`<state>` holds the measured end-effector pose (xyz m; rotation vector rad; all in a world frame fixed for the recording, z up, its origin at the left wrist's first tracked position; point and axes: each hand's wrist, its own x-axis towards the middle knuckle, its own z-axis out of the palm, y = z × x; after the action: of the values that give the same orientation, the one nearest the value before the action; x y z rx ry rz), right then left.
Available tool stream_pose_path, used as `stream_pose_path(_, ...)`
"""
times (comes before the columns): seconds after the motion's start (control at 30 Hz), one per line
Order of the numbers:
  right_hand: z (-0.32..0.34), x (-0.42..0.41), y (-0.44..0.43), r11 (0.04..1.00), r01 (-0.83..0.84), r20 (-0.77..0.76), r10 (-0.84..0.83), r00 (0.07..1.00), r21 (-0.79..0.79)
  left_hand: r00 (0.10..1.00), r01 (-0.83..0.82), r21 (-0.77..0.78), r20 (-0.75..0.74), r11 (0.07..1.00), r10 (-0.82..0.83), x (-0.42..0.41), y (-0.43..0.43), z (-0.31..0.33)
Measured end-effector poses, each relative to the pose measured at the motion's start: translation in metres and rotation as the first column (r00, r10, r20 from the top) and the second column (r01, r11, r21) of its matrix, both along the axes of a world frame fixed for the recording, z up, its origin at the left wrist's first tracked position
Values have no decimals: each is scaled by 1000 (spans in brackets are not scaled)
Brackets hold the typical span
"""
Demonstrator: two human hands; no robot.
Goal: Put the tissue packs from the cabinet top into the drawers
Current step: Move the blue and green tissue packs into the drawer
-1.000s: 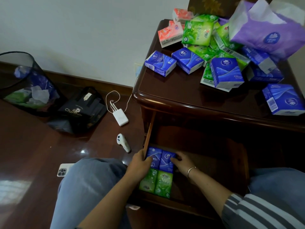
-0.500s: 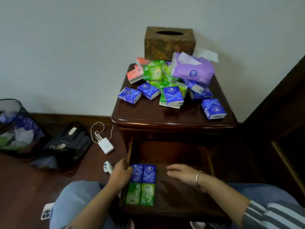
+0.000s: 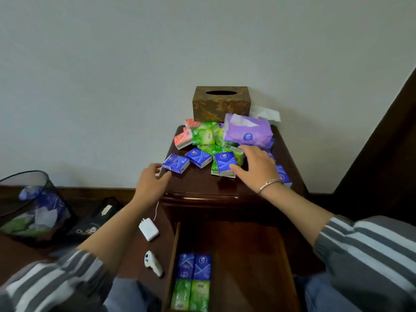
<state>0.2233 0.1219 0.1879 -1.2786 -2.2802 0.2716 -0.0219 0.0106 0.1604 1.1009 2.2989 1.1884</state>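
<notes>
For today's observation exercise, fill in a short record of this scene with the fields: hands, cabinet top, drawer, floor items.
hands: left hand open, reaching toward the leftmost blue pack; right hand open, spread over the blue pack at the pile's front
cabinet top: cabinet holds loose blue, green and red packs, a purple tissue bag, a brown tissue box
drawer: drawer open; two blue packs and two green packs along its left side
floor items: white charger, white controller, mesh bin
</notes>
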Motion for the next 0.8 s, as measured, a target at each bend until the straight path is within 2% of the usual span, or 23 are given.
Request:
stream_pose_path(0.1, -9, -42, 8, 993, 117, 205, -112, 972, -14, 986, -102, -62, -138, 993, 93, -4, 27, -1)
stream_pose_path(0.2, -27, -58, 12, 982, 182, 220, -166, 961, -51, 976, -115, -213, -205, 970, 71, -9, 52, -5)
stream_pose_path(0.33, -41, -61, 15, 987, 159, 176, -160, 971, 21, 966, -104, -339, -257, 935, 14, -19, 80, -18)
stream_pose_path(0.43, -46, -58, 18, 995, 94, 20, -95, 995, 13, 972, -142, -331, -224, 933, 68, -28, 90, -26)
stream_pose_path(0.57, -45, -56, 11, 998, 60, -302, -64, 951, -21, 991, -71, -181, 101, 981, 90, -43, 87, -27)
stream_pose_path(0.6, -44, -55, 8, 998, 33, -388, -48, 920, -46, 987, -75, -141, 134, 987, 94, -44, 83, -24)
stream_pose_path(0.7, -31, -45, 0, 973, -124, -657, -35, 753, -194, 994, -76, -2, 81, 997, 75, -39, 67, -13)
stream_pose_path(0.73, -25, -41, -3, 948, -182, -718, -63, 693, -259, 990, -63, 34, 126, 997, 58, -34, 60, -7)
stream_pose_path(0.8, -11, -30, -8, 857, -364, -820, -111, 562, -365, 944, 18, 43, 328, 999, -31, -20, 46, 6)
